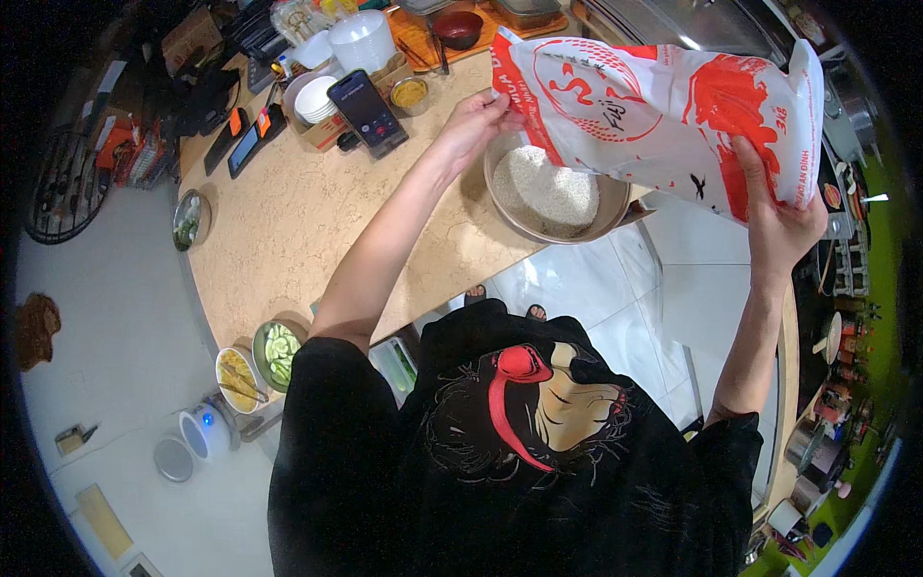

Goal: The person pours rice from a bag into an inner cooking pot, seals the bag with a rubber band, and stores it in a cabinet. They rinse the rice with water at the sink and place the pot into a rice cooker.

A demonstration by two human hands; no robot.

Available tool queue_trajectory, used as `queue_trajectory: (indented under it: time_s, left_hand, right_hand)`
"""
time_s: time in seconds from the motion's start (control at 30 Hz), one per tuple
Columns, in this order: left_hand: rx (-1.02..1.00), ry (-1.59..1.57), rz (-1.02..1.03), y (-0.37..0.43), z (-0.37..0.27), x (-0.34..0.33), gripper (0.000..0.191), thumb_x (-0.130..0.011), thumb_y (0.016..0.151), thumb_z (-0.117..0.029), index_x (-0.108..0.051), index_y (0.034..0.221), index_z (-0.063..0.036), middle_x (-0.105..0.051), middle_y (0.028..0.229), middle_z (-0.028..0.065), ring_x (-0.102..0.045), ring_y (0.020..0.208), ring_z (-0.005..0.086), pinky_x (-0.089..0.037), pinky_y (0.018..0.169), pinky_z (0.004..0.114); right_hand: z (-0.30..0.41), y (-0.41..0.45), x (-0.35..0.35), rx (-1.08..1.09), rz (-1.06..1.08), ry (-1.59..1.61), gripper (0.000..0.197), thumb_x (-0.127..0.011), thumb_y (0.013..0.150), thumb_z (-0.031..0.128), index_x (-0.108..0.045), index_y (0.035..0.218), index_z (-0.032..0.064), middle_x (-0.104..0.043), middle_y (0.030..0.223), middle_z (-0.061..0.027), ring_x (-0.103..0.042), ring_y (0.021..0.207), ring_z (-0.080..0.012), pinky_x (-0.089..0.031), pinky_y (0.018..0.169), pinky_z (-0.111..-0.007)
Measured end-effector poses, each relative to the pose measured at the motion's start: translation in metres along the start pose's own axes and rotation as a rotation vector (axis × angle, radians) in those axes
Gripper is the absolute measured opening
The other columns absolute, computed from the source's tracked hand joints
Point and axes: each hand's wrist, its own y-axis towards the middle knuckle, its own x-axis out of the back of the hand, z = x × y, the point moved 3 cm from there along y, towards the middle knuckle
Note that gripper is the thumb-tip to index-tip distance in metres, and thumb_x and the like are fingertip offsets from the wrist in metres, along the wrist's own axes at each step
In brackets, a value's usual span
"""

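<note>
A white and red plastic rice bag [656,122] is held up in both hands above the worktop's right end. My left hand [490,119] pinches its red-edged end on the left. Around the lower right part of the bag, my right hand [782,216] has its thumb on the front and its fingers hidden behind. Below the bag's left end stands a round bowl [519,225] with a heap of white rice grains [548,191] in it. The bag hides the bowl's far rim, and its opening cannot be made out clearly.
A propped phone [368,112] stands near stacked white bowls [315,99] and a small cup of yellow powder [409,94]. Two more phones lie left. Bowls of sliced cucumber [280,353] and yellow strips [238,379] sit at the near-left corner. The worktop [303,216] ends just before me.
</note>
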Motion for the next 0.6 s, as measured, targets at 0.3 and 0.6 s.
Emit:
queue_trajectory:
  time_s: [0.3, 0.6]
  left_hand:
    - [-0.038, -0.072, -0.069, 0.014, 0.0, -0.003, 0.024, -0.042, 0.093, -0.02, -0.054, 0.098, -0.0007, -0.06, 0.093, 0.0083, -0.059, 0.08, 0.0166, -0.047, 0.076, 0.03]
    - [-0.11, 0.011, -0.08, 0.012, -0.01, 0.0, 0.025, -0.042, 0.093, -0.022, -0.054, 0.099, -0.0014, -0.061, 0.091, 0.0087, -0.059, 0.079, 0.017, -0.047, 0.077, 0.03]
  right_hand:
    - [0.0, 0.0, -0.009, 0.142, -0.128, 0.078, 0.017, -0.072, 0.072, 0.01, -0.066, 0.084, 0.0, -0.064, 0.071, -0.0035, -0.055, 0.061, -0.0047, -0.044, 0.056, -0.02]
    - [-0.005, 0.004, -0.003, 0.13, 0.004, -0.034, 0.02, -0.072, 0.072, 0.012, -0.066, 0.087, -0.0002, -0.066, 0.076, -0.0043, -0.059, 0.065, -0.0072, -0.047, 0.061, -0.02]
